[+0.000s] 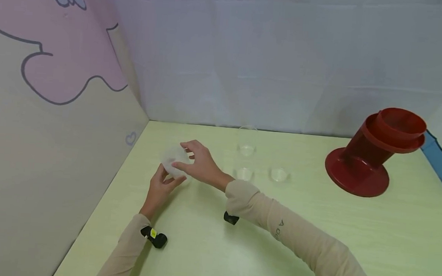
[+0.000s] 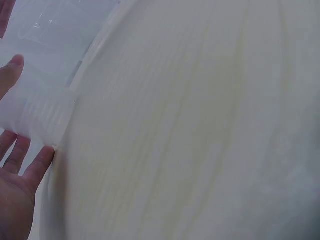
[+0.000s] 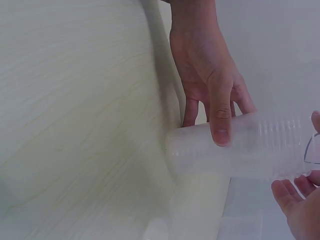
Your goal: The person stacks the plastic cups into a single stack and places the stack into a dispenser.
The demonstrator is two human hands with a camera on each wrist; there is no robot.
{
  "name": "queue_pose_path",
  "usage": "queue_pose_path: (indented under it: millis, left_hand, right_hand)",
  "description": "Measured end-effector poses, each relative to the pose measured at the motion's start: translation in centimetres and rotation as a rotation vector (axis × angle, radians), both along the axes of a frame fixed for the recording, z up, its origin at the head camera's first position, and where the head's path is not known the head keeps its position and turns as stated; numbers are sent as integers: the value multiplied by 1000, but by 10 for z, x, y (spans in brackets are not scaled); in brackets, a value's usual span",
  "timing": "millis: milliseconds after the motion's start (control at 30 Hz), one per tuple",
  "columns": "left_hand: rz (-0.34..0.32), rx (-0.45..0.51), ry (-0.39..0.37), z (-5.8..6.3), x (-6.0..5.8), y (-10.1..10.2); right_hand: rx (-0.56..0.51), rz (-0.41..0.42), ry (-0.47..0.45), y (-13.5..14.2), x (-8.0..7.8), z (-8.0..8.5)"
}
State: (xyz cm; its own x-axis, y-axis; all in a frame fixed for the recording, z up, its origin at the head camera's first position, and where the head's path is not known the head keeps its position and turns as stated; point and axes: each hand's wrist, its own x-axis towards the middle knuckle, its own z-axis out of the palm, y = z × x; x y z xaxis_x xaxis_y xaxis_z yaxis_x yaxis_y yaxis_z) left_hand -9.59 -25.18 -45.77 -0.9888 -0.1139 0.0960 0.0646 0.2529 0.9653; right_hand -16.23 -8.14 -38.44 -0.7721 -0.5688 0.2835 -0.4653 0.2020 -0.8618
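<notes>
A stack of clear plastic cups (image 3: pixel 245 150) is held between both hands toward the table's left side. My left hand (image 1: pixel 161 189) grips it from below; in the right wrist view its thumb lies along the stack's side with the fingers behind. My right hand (image 1: pixel 203 164) has its thumb and fingers around the other end, near the rims, as the right wrist view shows at its right edge. In the left wrist view the stack (image 2: pixel 45 60) is large and partly cut off. How many cups are nested cannot be told.
Clear cups stand on the table to the right of the hands: one at the back (image 1: pixel 246 148), one in front of it (image 1: pixel 244 174) and one further right (image 1: pixel 278 174). A red round-based cylinder (image 1: pixel 370 144) with wide red rims stands at the far right. A wall sheet (image 1: pixel 287 65) borders the back.
</notes>
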Motion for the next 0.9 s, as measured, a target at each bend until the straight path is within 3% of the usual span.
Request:
queue_pose_path:
  millis: [367,633,900]
  left_hand:
    - [17,-18,0,3,2,2]
    - [3,-32,-23,7,2,3]
    - [-7,-28,-29,11,3,3]
  right_hand:
    - [23,-20,5,0,4,-2]
    - [99,-63,46,0,8,-2]
    - [110,-67,50,1,9,-2]
